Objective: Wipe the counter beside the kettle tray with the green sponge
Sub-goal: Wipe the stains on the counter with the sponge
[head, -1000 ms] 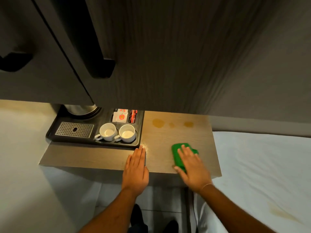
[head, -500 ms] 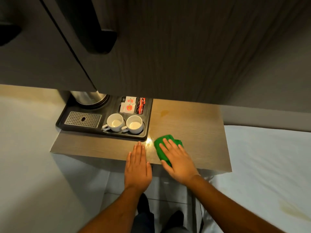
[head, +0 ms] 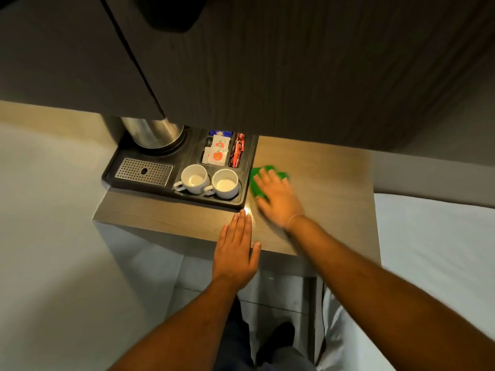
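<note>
The green sponge (head: 257, 183) lies flat on the wooden counter (head: 326, 188), right beside the black kettle tray (head: 112, 172). My right hand (head: 278, 200) presses down on the sponge and covers most of it; the hand is blurred. My left hand (head: 235, 250) rests flat on the counter's front edge, fingers together, just below the tray's near right corner, holding nothing.
On the tray are a steel kettle (head: 152, 135), a metal drip grate (head: 143, 171), two white cups (head: 209, 182) and sachets (head: 217, 153). A dark cabinet (head: 267, 62) overhangs the counter. White bedding (head: 439, 263) lies to the right, floor tiles below.
My right hand has slid the sponge from the counter's front toward the back and left, up against the tray's right side. My left hand has stayed put at the front edge.
</note>
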